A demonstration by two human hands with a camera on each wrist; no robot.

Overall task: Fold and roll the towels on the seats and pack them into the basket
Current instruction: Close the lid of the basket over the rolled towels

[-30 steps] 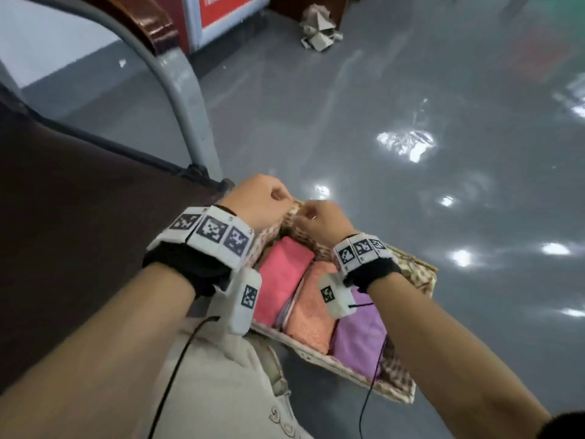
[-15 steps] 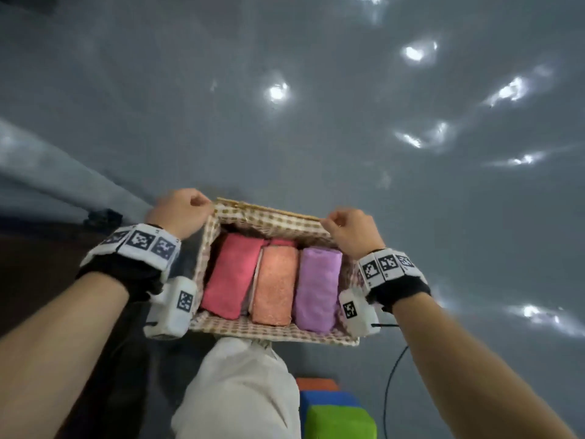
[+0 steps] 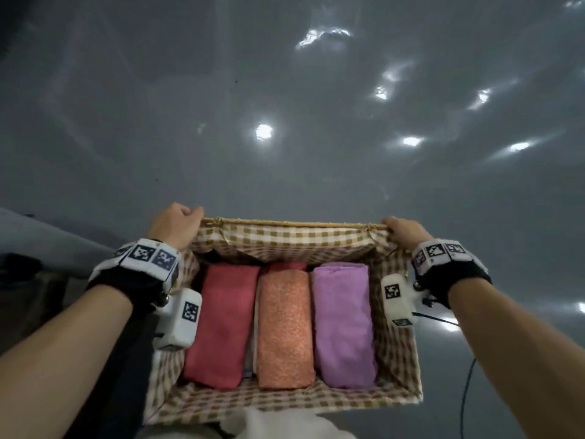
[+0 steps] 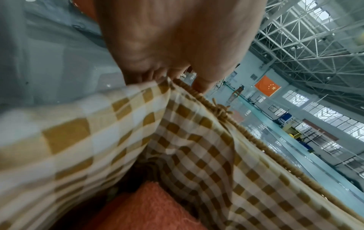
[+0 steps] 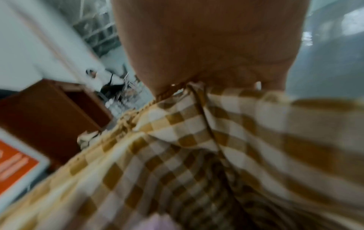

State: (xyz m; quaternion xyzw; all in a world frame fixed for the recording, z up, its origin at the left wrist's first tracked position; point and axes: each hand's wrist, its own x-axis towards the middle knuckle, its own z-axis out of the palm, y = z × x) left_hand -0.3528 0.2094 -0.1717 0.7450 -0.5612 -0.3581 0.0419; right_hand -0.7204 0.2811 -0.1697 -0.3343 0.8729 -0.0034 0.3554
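A wicker basket (image 3: 294, 222) lined with brown-and-white checked cloth is held up in front of me over the grey floor. Three rolled towels lie side by side in it: a red one (image 3: 223, 324), an orange one (image 3: 283, 331) and a purple one (image 3: 343, 324). My left hand (image 3: 177, 224) grips the far left corner of the rim, and my right hand (image 3: 403, 231) grips the far right corner. The left wrist view shows fingers (image 4: 201, 84) curled over the checked liner (image 4: 177, 140), with the orange towel (image 4: 145, 207) below. In the blurred right wrist view my right hand (image 5: 216, 80) closes on the liner (image 5: 216, 140).
Glossy grey floor (image 3: 285, 106) fills the space ahead. My light trouser leg (image 3: 285, 426) shows just below the basket. A dark seat edge (image 3: 22, 280) lies at the far left. A cable (image 3: 465, 391) hangs from the right wrist.
My hands have slid apart along the far rim to its two corners. The basket has swung square to me and away from the seat, out over the floor.
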